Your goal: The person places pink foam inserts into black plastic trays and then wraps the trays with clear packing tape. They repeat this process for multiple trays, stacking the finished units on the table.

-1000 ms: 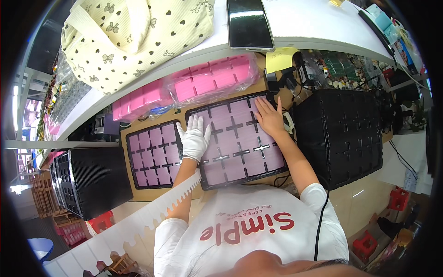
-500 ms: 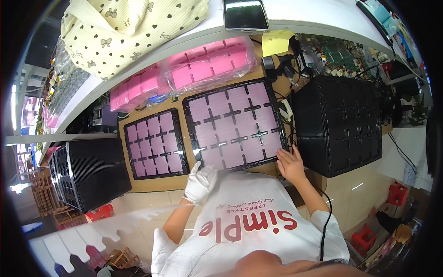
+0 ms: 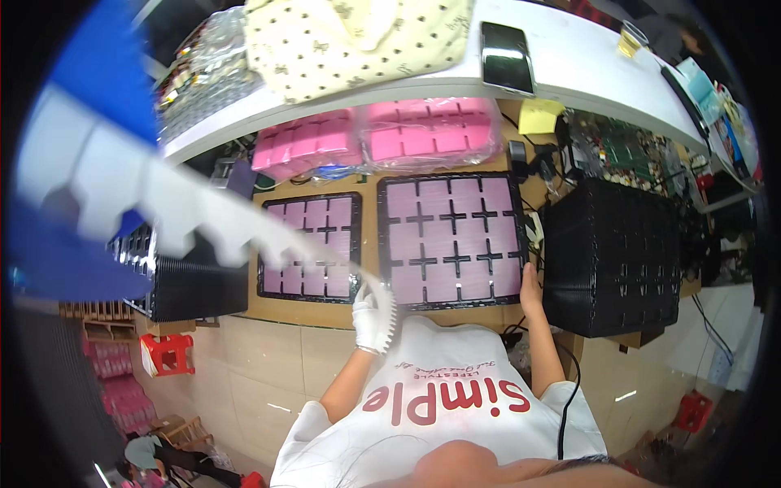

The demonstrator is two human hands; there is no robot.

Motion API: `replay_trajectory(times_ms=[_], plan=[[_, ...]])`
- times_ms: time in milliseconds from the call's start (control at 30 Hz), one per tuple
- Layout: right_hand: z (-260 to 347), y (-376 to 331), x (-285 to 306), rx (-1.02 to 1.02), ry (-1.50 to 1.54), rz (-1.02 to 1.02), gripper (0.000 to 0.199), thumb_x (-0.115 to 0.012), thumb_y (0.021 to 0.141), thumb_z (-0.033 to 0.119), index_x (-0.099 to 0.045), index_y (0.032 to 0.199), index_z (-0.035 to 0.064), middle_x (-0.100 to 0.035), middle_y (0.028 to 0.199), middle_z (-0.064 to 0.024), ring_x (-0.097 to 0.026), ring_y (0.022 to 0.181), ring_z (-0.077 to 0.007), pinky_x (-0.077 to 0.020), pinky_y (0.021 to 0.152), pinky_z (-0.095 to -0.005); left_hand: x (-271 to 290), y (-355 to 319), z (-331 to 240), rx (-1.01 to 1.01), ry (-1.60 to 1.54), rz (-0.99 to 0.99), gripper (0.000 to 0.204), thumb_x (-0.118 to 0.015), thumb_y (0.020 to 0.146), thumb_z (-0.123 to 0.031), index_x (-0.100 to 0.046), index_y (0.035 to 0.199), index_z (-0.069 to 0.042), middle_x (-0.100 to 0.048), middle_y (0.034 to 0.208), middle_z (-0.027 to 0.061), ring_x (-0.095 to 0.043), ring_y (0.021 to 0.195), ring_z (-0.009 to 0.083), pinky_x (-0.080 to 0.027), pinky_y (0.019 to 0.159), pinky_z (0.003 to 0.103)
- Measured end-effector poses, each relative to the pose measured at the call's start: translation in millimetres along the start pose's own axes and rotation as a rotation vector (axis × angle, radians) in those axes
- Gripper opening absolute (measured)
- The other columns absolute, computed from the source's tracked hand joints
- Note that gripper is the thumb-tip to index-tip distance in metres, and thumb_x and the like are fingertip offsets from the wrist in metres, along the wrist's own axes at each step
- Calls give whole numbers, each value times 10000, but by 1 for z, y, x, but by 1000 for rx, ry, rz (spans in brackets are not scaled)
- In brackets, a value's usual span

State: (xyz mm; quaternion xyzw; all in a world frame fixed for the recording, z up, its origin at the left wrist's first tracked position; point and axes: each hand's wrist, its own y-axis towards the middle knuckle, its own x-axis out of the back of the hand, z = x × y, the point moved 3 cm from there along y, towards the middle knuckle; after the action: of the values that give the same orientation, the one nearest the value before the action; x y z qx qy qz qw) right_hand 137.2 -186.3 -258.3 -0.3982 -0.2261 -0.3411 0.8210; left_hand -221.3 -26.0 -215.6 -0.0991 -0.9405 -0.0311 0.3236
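Note:
A large black tray (image 3: 456, 262) with pink cells and black cross-shaped dividers lies flat in front of me. My right hand (image 3: 531, 291), bare, rests along its right edge with the fingers stretched out. By its lower left corner is my left hand (image 3: 368, 317), in a white glove. A blurred white ribbed strip (image 3: 268, 232) runs past the left hand toward the upper left, and partly hides its fingers. Whether the glove grips the tray or the strip cannot be made out. Left of the large tray lies a smaller-looking black tray (image 3: 355, 213) with similar pink cells.
Black tray stacks stand at right (image 3: 610, 260) and left (image 3: 199, 289). Behind are plastic-wrapped pink blocks (image 3: 431, 130), cables and a yellow note (image 3: 540, 115). A white shelf (image 3: 573, 49) above bears a phone (image 3: 506, 58) and a cream bag (image 3: 358, 49).
The view has shifted and turned. The large tray now sits straighter. My right hand has moved from its lower right corner to its side, and the white strip has swung upward.

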Motion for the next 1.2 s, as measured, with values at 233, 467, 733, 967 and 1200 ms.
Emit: replay_trajectory(times_ms=[233,467,733,967,1200], plan=[[48,-22,17,126,-213,-316,605,-241,1001,470,-388,1404,44,-203,1507,-259,-103,1419,-412,-101,1123,-548,-16,2,-3,444,-674,-4,194,-658,863,-131,-576,964,12,-612,883,66,-570,702,126,-489,647,250],[127,-80,38,670,256,-506,405,-345,1011,232,-436,1347,25,-323,1449,-232,-258,1372,-374,-220,1111,-434,141,71,87,295,-523,-354,440,-657,896,-253,-535,1218,22,-586,1092,69,-522,995,140,-412,901,277],[71,-103,22,544,492,-508,366,-360,1008,213,-505,1263,-5,-464,1338,-165,-428,1252,-295,-317,1058,-371,239,122,226,472,-729,-425,569,-722,846,-186,-430,1315,-54,-573,1229,79,-550,1108,191,-480,917,374],[49,-122,23,518,505,-561,359,-369,1007,201,-505,1255,-22,-480,1306,-172,-451,1225,-283,-341,1038,-363,201,161,188,6,707,-303,738,-736,710,-382,-484,1312,-36,-506,1289,228,-444,1238,353,-349,1065,404],[61,-130,14,540,483,-443,370,-369,1013,206,-478,1275,-31,-465,1311,-173,-446,1228,-290,-329,1047,-364,8,120,88,-105,837,307,863,-597,790,-498,-220,1482,-147,-184,1545,130,-155,1427,325,-141,1115,564]])
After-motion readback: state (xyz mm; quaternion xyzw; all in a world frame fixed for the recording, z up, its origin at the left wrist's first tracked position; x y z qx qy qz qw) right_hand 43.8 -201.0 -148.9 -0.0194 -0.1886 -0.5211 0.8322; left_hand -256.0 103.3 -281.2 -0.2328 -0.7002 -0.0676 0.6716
